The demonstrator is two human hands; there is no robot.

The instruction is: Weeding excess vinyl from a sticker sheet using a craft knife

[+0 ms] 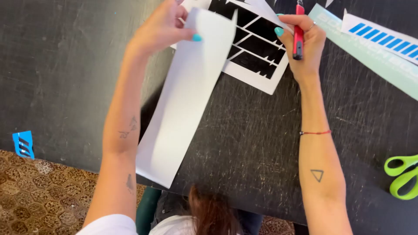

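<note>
the dark scratched counter (261, 143) carries it all. a long white backing strip (183, 100) is lifted off it, tilted, its top end pinched in the closed left hand (159, 28); its lower end hangs past the counter's near edge. beyond it lies a black-and-white cut sheet (257, 48), one corner peeled up by the right hand (302, 43), which is also clamped around a red craft knife (298, 37). the step looks like peeling waste away from the cut shapes. the next move likely needs a slow, low pull so nothing tears. green scissors (400, 174) and a small blue sticker (22, 144) lie well apart.
</note>
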